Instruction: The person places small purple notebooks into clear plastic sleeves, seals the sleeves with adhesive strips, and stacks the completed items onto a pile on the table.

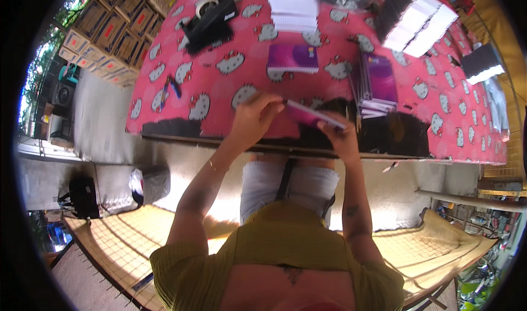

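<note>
My right hand (340, 137) grips the right end of a thin purple notebook (308, 115), tilted up on its edge above the table's near side. Its pale page edge faces up. My left hand (257, 118) is at the notebook's left end, fingers curled and thumb pinched in. Whether those fingertips hold the notebook's corner or something small is too blurred to tell. Just beyond lies a purple notebook (292, 57). To the right of my right hand is a stack of purple notebooks (379, 80).
A pink patterned cloth (219, 94) covers the table. On it are a black tape dispenser (211, 19), pliers (174, 86), a pile of notebooks with white pages (293, 9), a tall paper stack (420, 23) and a dark pad (483, 63). Cardboard boxes (110, 31) stand left.
</note>
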